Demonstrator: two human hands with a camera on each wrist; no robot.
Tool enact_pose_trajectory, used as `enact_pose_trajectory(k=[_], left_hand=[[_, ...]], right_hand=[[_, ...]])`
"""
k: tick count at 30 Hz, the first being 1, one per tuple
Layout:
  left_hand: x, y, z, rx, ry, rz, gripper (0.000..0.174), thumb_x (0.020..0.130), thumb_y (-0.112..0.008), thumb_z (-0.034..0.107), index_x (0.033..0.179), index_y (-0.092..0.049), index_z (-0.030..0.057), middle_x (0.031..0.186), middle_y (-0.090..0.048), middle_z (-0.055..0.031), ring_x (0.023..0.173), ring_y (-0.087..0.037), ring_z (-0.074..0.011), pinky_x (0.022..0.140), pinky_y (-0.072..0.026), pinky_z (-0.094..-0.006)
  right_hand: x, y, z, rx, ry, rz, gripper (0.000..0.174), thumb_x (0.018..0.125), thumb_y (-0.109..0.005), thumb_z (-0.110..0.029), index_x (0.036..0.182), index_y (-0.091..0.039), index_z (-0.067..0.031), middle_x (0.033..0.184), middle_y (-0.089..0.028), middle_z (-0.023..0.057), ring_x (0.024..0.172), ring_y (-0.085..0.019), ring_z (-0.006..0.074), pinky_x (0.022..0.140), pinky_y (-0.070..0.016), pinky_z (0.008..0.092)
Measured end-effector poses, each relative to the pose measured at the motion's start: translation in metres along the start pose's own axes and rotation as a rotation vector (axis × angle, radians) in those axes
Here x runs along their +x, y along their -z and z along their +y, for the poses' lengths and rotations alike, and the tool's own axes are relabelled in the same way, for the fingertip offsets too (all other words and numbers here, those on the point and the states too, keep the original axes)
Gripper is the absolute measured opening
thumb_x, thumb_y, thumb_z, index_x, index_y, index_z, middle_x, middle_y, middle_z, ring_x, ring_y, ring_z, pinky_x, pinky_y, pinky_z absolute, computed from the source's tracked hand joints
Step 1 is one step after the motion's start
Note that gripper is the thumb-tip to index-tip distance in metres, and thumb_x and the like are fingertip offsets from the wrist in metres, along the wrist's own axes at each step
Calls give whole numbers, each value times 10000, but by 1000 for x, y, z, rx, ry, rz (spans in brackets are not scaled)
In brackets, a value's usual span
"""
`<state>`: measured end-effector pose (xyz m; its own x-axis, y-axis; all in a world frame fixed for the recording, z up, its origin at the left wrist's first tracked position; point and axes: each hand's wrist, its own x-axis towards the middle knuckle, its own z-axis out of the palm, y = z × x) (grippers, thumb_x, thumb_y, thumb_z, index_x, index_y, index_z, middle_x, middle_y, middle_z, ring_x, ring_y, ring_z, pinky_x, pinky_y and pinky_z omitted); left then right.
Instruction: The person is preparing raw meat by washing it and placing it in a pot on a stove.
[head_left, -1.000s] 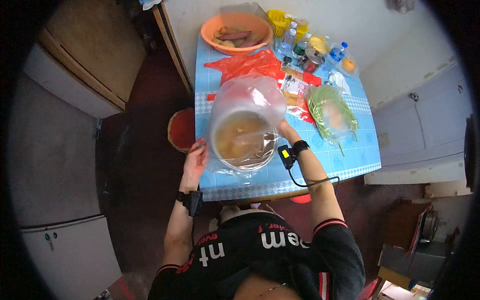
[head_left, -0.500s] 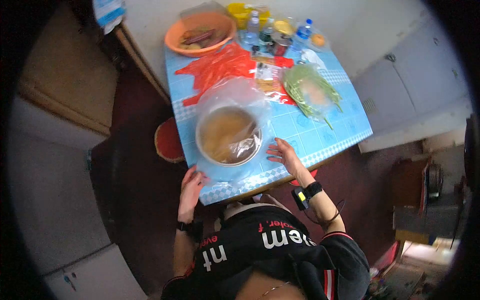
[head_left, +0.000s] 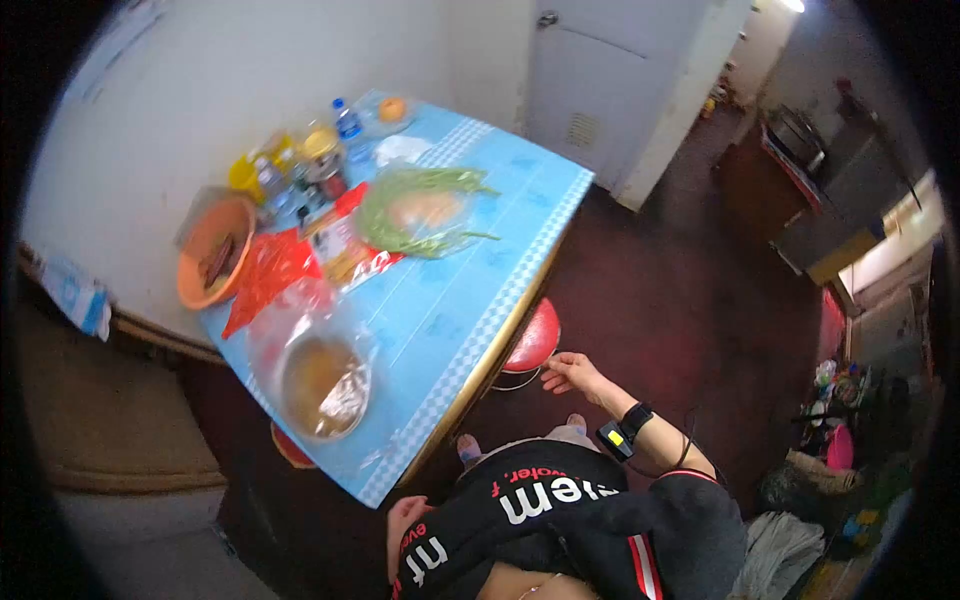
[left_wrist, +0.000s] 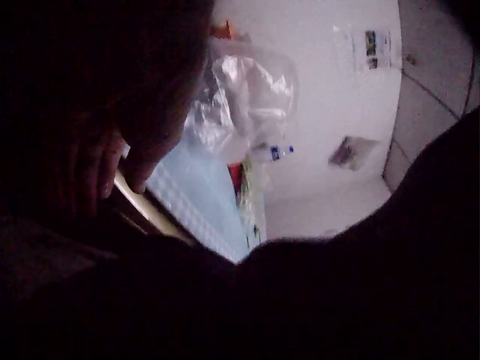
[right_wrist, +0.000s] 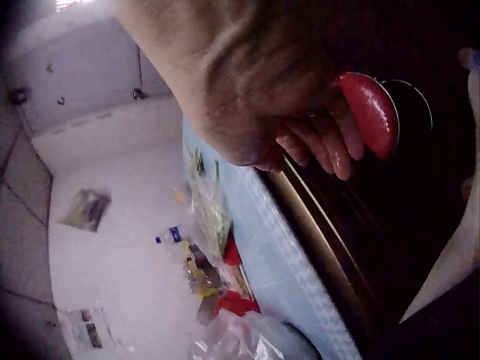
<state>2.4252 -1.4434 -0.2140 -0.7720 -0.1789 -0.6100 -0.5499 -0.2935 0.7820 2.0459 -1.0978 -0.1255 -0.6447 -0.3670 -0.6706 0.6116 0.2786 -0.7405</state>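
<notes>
My left hand (head_left: 405,518) hangs in front of the shirt, just off the table's near corner, with loose fingers and nothing in them. In its dark wrist view the fingers (left_wrist: 105,161) overlap the table edge. My right hand (head_left: 572,373), also empty, is beyond the table's near edge, its loosely bent fingers close to a round red stool (head_left: 537,335). On the table, a round bowl (head_left: 322,437) with brownish contents stands near the left corner. A clear plastic bag (head_left: 275,322) lies over and around it.
The table (head_left: 500,200) also bears bagged green vegetables (head_left: 370,225), a red bag (head_left: 268,272), an orange basin (head_left: 192,275) of produce and several bottles (head_left: 347,122). Another red stool (head_left: 290,447) is partly under the table's left side. A door (head_left: 610,90) stands beyond.
Both hands have come away from the bagged bowl. The left drew back to the body; the right moved right, near the stool. The head view has swung right; the bowl stays on the table.
</notes>
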Motion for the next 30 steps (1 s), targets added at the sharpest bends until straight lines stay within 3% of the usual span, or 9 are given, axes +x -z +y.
enact_pose_trajectory(k=[1,5,6,9,12,15,24,28,30], left_hand=[[-4,-43,60,51,60,-62,228,909,-604,160,1069,-606,-1,852,-670,-101,788,-629,-133,709,-500,-269],[36,-168,102,375,-68,-27,270,860,-670,168,1034,-603,-26,816,-663,-101,755,-639,-140,676,-514,-269],[59,-185,99,183,2,-63,271,848,-678,154,1032,-597,-28,811,-663,-100,735,-641,-138,663,-513,-264],[89,-265,141,423,28,-82,307,825,-697,164,1040,-595,-29,811,-665,-96,740,-641,-133,666,-510,-259],[137,-315,157,572,109,-252,320,812,-714,172,1043,-610,-23,797,-660,-83,756,-632,-115,668,-504,-250],[208,-363,148,950,-16,-369,306,799,-697,227,979,-649,-17,825,-678,-130,789,-658,-204,697,-518,-312],[382,-581,197,1012,67,-444,309,786,-665,261,931,-659,-12,883,-671,-167,845,-652,-289,731,-516,-372],[491,-662,240,1057,-87,-495,314,779,-651,276,910,-663,-9,909,-668,-183,870,-648,-327,746,-515,-399],[546,-697,266,1135,-376,-592,318,776,-644,284,899,-665,-8,922,-667,-191,883,-647,-346,754,-515,-413]], right_hand=[[-9,18,3,11,24,8,298,960,-493,-283,1120,-572,-44,958,-660,100,800,-664,179,673,-539,295],[-30,113,37,89,63,44,300,953,-504,-286,1120,-575,-46,950,-659,101,781,-665,176,638,-539,304],[-26,137,49,98,53,88,301,948,-513,-290,1114,-578,-48,939,-659,97,760,-663,166,624,-536,299],[-38,199,66,163,46,191,286,943,-516,-278,1108,-584,-54,925,-663,87,730,-661,150,613,-527,278],[-52,245,64,261,36,238,280,946,-509,-273,1102,-592,-55,926,-664,83,760,-665,156,633,-526,284],[-62,291,59,285,40,229,290,946,-505,-269,1119,-590,-52,972,-657,97,804,-662,165,672,-530,298],[1,506,44,460,36,378,304,912,-568,-301,1094,-593,-60,972,-663,123,790,-675,194,651,-546,315],[28,617,27,535,-81,505,300,894,-585,-286,1077,-594,-48,929,-668,127,770,-676,210,640,-550,328],[30,664,15,588,-59,601,287,891,-585,-270,1061,-589,-39,913,-669,128,754,-675,214,621,-550,325]])
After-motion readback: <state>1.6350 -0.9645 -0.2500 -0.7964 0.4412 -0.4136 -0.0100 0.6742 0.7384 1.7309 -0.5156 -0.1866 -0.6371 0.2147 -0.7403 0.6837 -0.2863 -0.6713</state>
